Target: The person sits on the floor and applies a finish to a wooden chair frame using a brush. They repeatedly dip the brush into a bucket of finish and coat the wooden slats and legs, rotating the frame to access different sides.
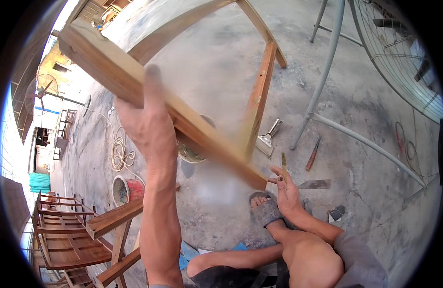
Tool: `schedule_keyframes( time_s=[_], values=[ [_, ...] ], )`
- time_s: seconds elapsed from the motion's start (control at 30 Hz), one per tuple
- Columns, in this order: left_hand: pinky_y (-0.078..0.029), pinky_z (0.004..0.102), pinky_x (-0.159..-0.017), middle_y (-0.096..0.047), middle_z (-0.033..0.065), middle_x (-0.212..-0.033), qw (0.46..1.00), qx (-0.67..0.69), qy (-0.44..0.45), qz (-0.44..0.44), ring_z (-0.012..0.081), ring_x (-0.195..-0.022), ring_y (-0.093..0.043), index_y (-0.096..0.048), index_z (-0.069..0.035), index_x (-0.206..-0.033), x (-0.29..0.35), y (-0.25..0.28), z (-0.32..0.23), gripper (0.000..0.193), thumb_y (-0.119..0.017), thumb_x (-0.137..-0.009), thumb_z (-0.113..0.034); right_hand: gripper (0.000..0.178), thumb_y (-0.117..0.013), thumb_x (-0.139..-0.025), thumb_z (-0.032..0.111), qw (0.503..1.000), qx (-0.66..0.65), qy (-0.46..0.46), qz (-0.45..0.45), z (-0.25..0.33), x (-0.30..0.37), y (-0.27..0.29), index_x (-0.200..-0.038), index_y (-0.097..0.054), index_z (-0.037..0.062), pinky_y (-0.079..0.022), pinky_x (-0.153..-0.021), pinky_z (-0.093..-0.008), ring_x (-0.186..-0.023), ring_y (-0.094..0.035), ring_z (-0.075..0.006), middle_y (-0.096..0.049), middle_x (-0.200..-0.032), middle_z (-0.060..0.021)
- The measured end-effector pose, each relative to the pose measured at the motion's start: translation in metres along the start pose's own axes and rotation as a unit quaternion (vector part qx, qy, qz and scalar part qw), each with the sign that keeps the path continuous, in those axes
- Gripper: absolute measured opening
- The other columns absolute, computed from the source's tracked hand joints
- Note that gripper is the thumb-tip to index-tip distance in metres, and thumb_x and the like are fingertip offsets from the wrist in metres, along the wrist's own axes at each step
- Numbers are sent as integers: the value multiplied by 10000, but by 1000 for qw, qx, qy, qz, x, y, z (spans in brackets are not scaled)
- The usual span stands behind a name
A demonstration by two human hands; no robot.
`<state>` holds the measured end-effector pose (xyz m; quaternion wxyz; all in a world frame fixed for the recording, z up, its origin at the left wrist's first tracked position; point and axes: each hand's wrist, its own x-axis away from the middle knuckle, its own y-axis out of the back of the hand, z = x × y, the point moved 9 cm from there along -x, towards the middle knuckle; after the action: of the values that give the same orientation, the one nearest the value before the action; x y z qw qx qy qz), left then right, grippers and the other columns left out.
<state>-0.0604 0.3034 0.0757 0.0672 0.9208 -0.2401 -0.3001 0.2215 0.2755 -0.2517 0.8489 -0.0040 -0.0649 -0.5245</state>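
Note:
My left hand (147, 120) is wrapped round a thick beam of a light-brown wooden furniture frame (212, 144), raised and tilted in front of me. The frame's other bars and a curved piece stretch away to the far side. Beside the beam's lower right end is my right hand (289, 194), its fingers pinching a thin yellowish-green stick (284, 160). The fingertips lie close to the wood; whether they touch it I cannot tell. The beam is blurred, and it partly hides a round container (192, 152) on the floor.
A wide-bladed scraper (269, 138), a wooden-handled pointed tool (313, 153) and a flat blade (315, 184) lie on the concrete floor. A large fan's metal stand (322, 86) rises at right. At left are a red bucket (135, 190), coiled cable (119, 152) and wooden furniture (70, 240).

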Motion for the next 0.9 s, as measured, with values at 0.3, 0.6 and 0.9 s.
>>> schedule_keyframes(
  time_s=[0.3, 0.6, 0.9],
  values=[
    [-570, 378, -712, -568, 102, -970, 990, 131, 37, 48, 179, -799, -606, -461, 18, -1248, 58, 54, 86, 432, -685, -996, -254, 517, -338, -1118, 400, 998, 37, -47, 14, -26, 37, 16, -1351, -545, -12, -510, -918, -361, -871, -737, -205, -651, -1301, -160],
    [-541, 418, -799, -554, 127, -1046, 990, 123, 40, 61, 238, -885, -584, -492, 33, -1236, 123, 143, 119, 589, -738, -925, -403, 372, -431, -1076, 266, 998, 68, 0, 14, -3, 32, 28, -1298, -599, 19, -517, -702, -365, -685, -656, -231, -659, -747, -113],
    [-524, 482, -928, -594, 166, -1062, 995, -12, 64, 73, 291, -987, -614, -494, 53, -1231, 192, 240, 145, 654, -696, -942, -498, 345, -465, -1066, 247, 993, 96, -3, 67, -4, 38, 7, -1287, -612, 27, -527, -684, -358, -679, -654, -220, -661, -785, -124]
  ],
)
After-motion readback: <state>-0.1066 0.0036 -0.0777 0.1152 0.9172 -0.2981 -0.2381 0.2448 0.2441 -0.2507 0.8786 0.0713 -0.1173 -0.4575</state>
